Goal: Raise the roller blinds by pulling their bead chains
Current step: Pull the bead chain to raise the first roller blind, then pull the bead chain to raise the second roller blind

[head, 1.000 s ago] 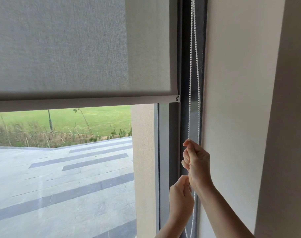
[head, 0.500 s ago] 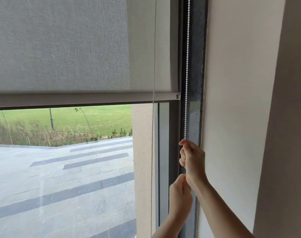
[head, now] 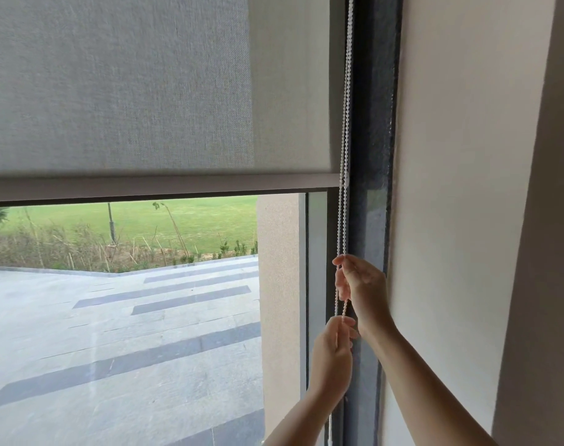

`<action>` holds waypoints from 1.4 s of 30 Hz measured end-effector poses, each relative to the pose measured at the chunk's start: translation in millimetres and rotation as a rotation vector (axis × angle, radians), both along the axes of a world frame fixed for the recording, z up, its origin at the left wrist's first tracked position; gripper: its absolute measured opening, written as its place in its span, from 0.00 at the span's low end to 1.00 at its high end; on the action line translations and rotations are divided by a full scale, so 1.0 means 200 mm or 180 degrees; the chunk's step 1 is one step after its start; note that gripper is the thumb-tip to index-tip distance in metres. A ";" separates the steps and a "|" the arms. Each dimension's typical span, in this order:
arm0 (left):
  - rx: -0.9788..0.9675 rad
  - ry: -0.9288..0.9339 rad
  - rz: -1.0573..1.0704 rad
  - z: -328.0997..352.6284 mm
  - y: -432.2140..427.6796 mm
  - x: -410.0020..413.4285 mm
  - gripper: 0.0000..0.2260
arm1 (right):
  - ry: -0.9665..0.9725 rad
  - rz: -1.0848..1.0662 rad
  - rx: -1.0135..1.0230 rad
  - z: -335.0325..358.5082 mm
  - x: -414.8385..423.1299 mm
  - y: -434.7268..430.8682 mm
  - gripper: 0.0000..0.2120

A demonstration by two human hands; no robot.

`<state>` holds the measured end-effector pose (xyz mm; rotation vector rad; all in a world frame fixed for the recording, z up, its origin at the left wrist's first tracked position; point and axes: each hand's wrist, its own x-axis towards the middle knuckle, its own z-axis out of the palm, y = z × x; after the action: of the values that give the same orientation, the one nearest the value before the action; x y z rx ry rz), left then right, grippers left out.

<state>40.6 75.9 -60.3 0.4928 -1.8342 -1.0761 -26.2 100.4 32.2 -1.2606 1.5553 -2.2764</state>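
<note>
A grey fabric roller blind [head: 129, 85] covers the upper part of the window, its bottom bar [head: 161, 187] hanging a little above mid-height. The white bead chain [head: 345, 130] drops as two close strands along the dark window frame at the blind's right edge. My right hand [head: 359, 286] is closed on the chain just below the bar's level. My left hand [head: 333, 355] grips the same chain directly beneath it. The chain runs on down past my left wrist.
The dark window frame [head: 372, 156] stands right behind the chain. A beige wall [head: 460, 188] fills the right side, close to my right forearm. Below the blind, the glass shows a paved terrace and grass outside.
The blind's bottom bar has risen slightly over the last second. The loose strand that swung left half a second ago hangs beside the other one again. Both hands stay on the chain.
</note>
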 end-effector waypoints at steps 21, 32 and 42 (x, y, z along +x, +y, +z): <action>-0.1672 -0.1545 0.2253 0.44 -0.80 1.07 0.15 | 0.2839 0.0324 0.0640 0.24 0.25 -0.63 0.30; -0.0715 -0.1672 0.3203 0.37 -0.78 2.33 0.07 | 0.3021 0.1781 0.0733 0.04 1.33 -1.16 0.35; -0.0448 -0.2011 0.3885 0.47 -0.63 3.66 0.08 | 0.2761 0.2696 0.0591 -0.11 2.81 -1.42 0.30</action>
<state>773.5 -50.6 33.4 1.7011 -1.5820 0.0740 534.8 -184.5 10.5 -2.3959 0.9702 -1.0725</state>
